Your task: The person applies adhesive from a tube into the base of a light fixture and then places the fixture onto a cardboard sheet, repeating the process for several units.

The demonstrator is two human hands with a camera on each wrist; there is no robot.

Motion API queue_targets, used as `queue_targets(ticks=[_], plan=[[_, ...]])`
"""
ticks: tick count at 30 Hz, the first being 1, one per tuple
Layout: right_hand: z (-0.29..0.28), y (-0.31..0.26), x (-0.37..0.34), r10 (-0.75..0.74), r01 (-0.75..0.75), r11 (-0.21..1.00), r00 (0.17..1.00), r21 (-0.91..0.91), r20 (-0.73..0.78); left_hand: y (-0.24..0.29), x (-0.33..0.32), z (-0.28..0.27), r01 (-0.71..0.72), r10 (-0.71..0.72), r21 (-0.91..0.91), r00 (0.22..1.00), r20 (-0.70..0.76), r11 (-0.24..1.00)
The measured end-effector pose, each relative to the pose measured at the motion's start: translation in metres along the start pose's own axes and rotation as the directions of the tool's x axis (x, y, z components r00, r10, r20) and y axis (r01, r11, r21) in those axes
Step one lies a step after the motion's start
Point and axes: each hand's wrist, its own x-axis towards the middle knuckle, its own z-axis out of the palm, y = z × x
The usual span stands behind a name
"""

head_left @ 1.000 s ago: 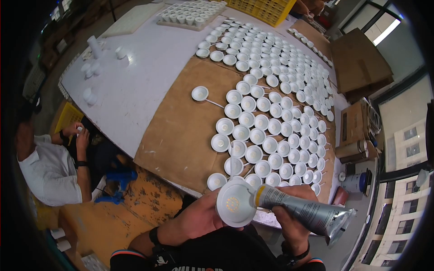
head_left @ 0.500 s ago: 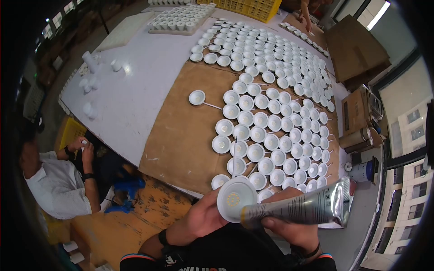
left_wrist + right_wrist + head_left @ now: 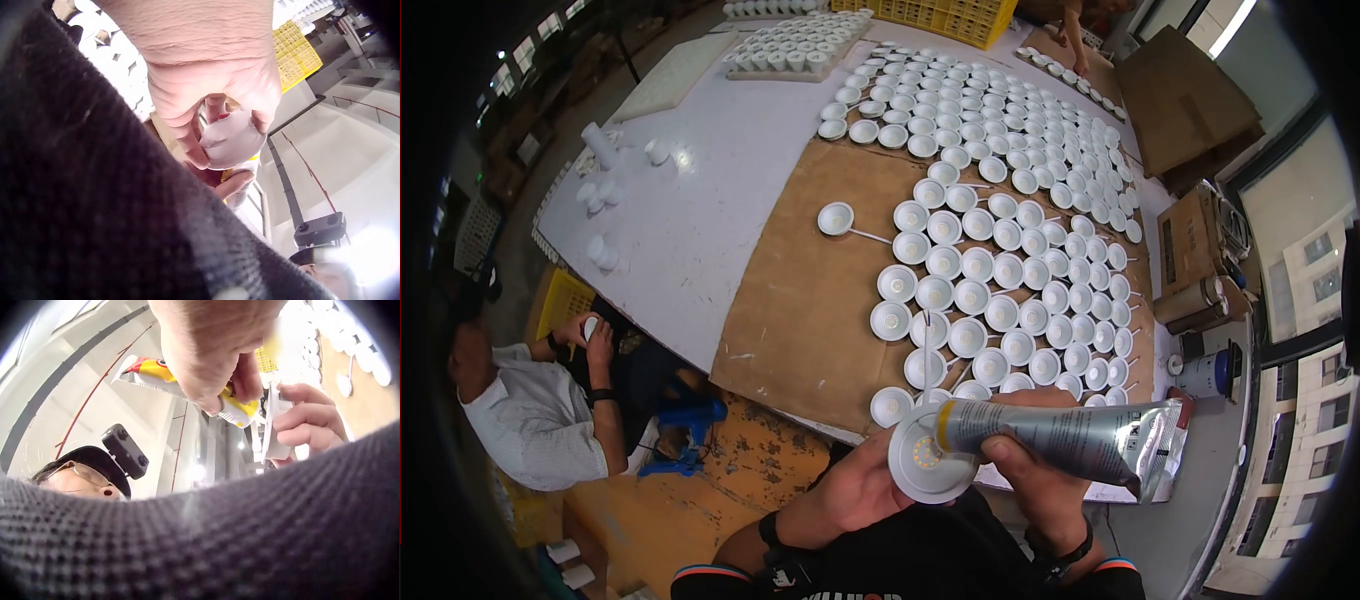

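My left hand (image 3: 855,492) holds a white round lamp cup (image 3: 908,452), its open face turned up, with a ring of small yellow LEDs inside. Seen from the left wrist, the fingers curl round the cup's pale outer shell (image 3: 234,140). A silver squeeze tube (image 3: 1065,437) with a yellow band at its front end is gripped by my right hand (image 3: 1045,495), thumb on its side. The tube's front end overlaps the upper right of the cup, and its nozzle is hidden in the head view. In the right wrist view the tube (image 3: 234,412) shows yellow and red print.
Rows of similar white lamp cups (image 3: 943,228) cover brown cardboard (image 3: 775,290) on the table. A tray of white parts (image 3: 795,50) and a yellow crate (image 3: 940,22) stand at the back. Another person (image 3: 550,415) sits at left. Cartons (image 3: 1190,245) line the right side.
The tube's front end has moved from the cup's right rim, down to its lower right, then up over its upper right. Both hands keep their hold. The head view has shifted slightly.
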Motion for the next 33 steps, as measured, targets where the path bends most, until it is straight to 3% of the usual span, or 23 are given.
queue_targets(ticks=[3,5,6,7,8,9,10,12,16,18,20,22,24,26,27,28,30,31,32,33], plan=[[0.000,0.000,0.000,-0.031,0.024,0.998,0.992,-0.064,-0.119,0.000,-0.001,0.000,-0.014,0.014,0.014,1.000,-0.009,1.000],[-0.003,-0.001,0.001,0.153,-0.148,0.985,0.987,0.083,-0.047,0.002,-0.002,0.000,-0.015,0.015,0.021,1.000,-0.002,1.000],[-0.006,0.002,0.002,0.152,-0.148,0.986,0.987,0.082,-0.047,0.002,-0.002,0.000,-0.015,0.015,0.027,1.000,0.005,1.000],[-0.009,0.009,0.003,-0.059,0.057,0.988,0.998,-0.141,-0.014,0.003,-0.002,-0.001,-0.016,0.016,0.028,1.000,0.006,0.999],[-0.010,0.012,0.003,-0.257,0.263,0.901,0.964,-0.345,0.066,0.005,-0.003,-0.002,-0.056,0.056,0.043,0.998,0.019,0.997],[-0.009,0.009,-0.005,-0.080,0.078,0.996,0.995,-0.035,-0.064,0.007,-0.004,-0.004,-0.102,0.100,0.061,0.994,0.033,0.993],[-0.006,0.007,-0.008,0.114,-0.077,0.949,0.988,0.305,-0.106,0.022,-0.011,-0.019,-0.235,0.251,0.106,0.952,-0.177,0.966],[-0.003,0.009,-0.007,0.085,-0.027,0.940,0.984,0.341,-0.155,0.053,-0.018,-0.041,-0.401,0.442,0.196,0.862,-0.250,0.895],[-0.006,0.016,-0.007,0.153,-0.065,0.934,0.961,0.352,-0.229,0.133,-0.043,-0.114,-0.547,0.622,0.295,0.674,-0.399,0.783],[-0.004,0.016,-0.007,0.199,-0.110,0.927,0.954,0.358,-0.224,0.171,-0.060,-0.151,-0.562,0.656,0.338,0.626,-0.422,0.755],[0.001,0.013,-0.004,0.209,-0.108,0.922,0.947,0.371,-0.243,0.205,-0.072,-0.184,-0.549,0.653,0.354,0.627,-0.424,0.757],[0.005,0.010,0.000,0.262,-0.148,0.918,0.923,0.368,-0.281,0.233,-0.077,-0.210,-0.593,0.721,0.431,0.434,-0.540,0.680],[0.007,0.012,0.004,0.265,-0.151,0.920,0.920,0.361,-0.290,0.250,-0.078,-0.225,-0.629,0.702,0.371,0.427,-0.570,0.683],[0.008,0.017,0.008,0.272,-0.159,0.922,0.915,0.354,-0.297,0.258,-0.075,-0.233,-0.734,0.655,0.265,0.309,-0.689,0.625],[0.008,0.021,0.009,0.226,-0.126,0.938,0.928,0.322,-0.296,0.253,-0.060,-0.218,-0.798,0.648,0.263,0.199,-0.735,0.543],[0.009,0.023,0.011,0.180,-0.091,0.953,0.939,0.290,-0.293,0.245,-0.046,-0.211,-0.795,0.646,0.263,0.200,-0.737,0.546],[0.009,0.024,0.017,0.188,-0.098,0.954,0.933,0.285,-0.308,0.232,-0.018,-0.199,-0.539,0.730,0.535,0.249,-0.637,0.651],[0.010,0.025,0.019,0.194,-0.104,0.955,0.928,0.278,-0.319,0.229,-0.003,-0.191,-0.535,0.727,0.534,0.252,-0.639,0.655],[0.010,0.028,0.021,0.197,-0.107,0.955,0.926,0.277,-0.323,0.231,0.015,-0.180,-0.317,0.772,0.708,0.354,-0.528,0.630],[0.010,0.031,0.022,0.189,-0.092,0.959,0.912,0.269,-0.365,0.235,0.034,-0.174,-0.098,0.771,0.845,0.474,-0.425,0.526]])
